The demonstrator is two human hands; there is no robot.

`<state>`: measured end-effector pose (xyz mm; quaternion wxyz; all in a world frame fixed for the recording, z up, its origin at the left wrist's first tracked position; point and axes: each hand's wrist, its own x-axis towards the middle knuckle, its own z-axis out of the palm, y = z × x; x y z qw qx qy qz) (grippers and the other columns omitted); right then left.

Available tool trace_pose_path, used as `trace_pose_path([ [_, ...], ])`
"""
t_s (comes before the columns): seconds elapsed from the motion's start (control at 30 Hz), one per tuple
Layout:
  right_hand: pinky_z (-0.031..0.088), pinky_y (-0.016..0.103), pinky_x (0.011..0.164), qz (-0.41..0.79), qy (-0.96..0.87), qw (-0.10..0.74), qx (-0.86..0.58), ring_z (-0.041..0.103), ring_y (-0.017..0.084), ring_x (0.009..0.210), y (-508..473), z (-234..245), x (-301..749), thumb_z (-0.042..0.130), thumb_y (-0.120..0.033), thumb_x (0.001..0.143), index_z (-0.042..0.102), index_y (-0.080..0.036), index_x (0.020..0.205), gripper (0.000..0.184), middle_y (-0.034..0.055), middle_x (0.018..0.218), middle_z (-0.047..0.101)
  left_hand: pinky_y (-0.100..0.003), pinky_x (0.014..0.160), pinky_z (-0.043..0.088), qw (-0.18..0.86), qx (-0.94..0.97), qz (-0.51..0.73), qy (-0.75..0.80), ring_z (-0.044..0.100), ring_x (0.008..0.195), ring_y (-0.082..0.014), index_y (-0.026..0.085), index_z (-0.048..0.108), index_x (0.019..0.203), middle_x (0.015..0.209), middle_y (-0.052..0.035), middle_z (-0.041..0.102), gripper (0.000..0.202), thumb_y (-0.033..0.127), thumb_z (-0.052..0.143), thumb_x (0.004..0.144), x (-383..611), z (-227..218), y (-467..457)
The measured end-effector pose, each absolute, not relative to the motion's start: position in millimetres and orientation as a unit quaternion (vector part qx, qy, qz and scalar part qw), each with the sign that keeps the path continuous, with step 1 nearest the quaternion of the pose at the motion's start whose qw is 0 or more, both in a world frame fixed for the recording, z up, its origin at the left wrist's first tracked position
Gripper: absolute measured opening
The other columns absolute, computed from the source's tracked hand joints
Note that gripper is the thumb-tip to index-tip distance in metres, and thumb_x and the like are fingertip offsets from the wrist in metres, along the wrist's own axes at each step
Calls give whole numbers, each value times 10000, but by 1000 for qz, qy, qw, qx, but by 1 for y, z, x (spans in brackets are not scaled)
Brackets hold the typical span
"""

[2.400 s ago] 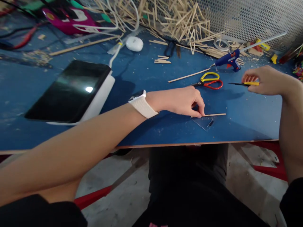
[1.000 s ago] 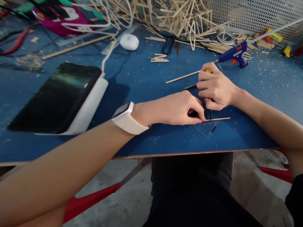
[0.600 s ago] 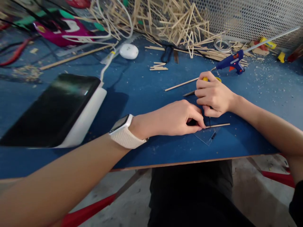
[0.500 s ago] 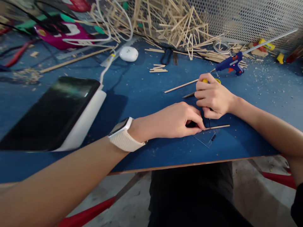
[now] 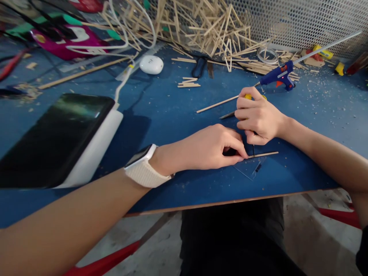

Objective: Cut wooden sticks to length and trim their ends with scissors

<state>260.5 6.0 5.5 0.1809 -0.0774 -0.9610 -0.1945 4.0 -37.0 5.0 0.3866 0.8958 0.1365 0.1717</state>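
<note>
My left hand, with a watch on the wrist, pinches one end of a thin wooden stick near the table's front edge. Under and just in front of that stick lies a clear plastic piece, perhaps a set square, with a small black mark. My right hand is curled closed above the stick. From beneath it a thin dark tip points down at the stick; the rest of that tool is hidden. Scissors with yellow handles lie partly behind my right hand. Another wooden stick rests beyond them.
A blue glue gun with a long glue stick lies beyond my right hand. Short sticks and a heap of sticks are at the back. At left are a tablet, a white case and a magenta power strip.
The view has shifted slightly, so most things sit a little further left. Both hands keep nearly the same pose around the stick.
</note>
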Motion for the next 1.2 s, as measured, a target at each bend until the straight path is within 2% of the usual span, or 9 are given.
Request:
trace_pose_path([
  [0.1,537,519,1169,-212,-957,184,-79,616,238,929,6,6,261,532,-290,1016,493,-258,732,289,18,747,580,-284,802,554,384,897,172,137,810,868,-188,227,953,1088,997,-8,876,200,83,819,1047,3,6,-37],
  [0.23,561,523,1150,-215,-953,202,-72,613,235,925,5,7,261,472,-294,1049,478,-260,735,316,19,730,550,-274,804,555,377,899,177,137,813,872,-183,244,948,1081,1002,-1,880,214,73,826,1041,5,8,-38],
  [0.4,572,546,1117,-208,-958,184,-70,602,236,945,7,9,261,453,-292,1063,521,-255,754,318,16,750,543,-271,815,561,385,895,183,130,820,878,-175,254,943,1080,1014,5,884,218,94,798,1049,6,6,-36],
  [0.57,586,609,1041,-184,-963,184,-63,625,244,956,10,11,262,411,-274,1086,553,-229,746,371,25,795,563,-307,780,551,389,893,178,141,810,857,-197,286,949,1098,1029,-9,888,190,187,790,1063,4,3,-34],
  [0.67,587,620,1047,-172,-968,173,-61,635,240,963,10,13,263,414,-230,1067,555,-225,739,356,24,791,572,-323,800,559,395,891,165,149,811,880,-214,285,952,1113,1051,-26,891,184,224,784,1071,4,4,-33],
  [0.8,593,587,1057,-193,-963,178,-61,621,220,943,11,14,263,364,-236,1072,564,-234,728,398,14,758,581,-337,858,571,392,894,145,158,817,928,-232,281,948,1135,1096,-39,894,197,255,757,1095,6,9,-34],
  [0.93,602,588,1065,-214,-959,170,-67,627,247,931,12,14,262,390,-260,1031,560,-264,710,363,32,745,618,-355,895,576,397,891,147,161,825,962,-248,293,948,1127,1105,-39,902,217,306,733,1105,7,11,-35],
  [1.07,593,626,1093,-201,-967,128,-87,661,285,968,11,16,262,460,-304,1019,550,-284,713,319,50,762,670,-354,844,560,393,891,153,170,816,922,-243,294,943,1142,1093,-33,906,241,350,711,1106,7,11,-35],
  [1.2,585,597,1099,-198,-964,155,-80,655,264,965,10,16,263,402,-309,1047,572,-277,720,370,37,744,645,-351,771,534,392,887,153,192,799,822,-230,258,925,1115,1010,-36,897,271,364,675,1127,8,12,-36],
])
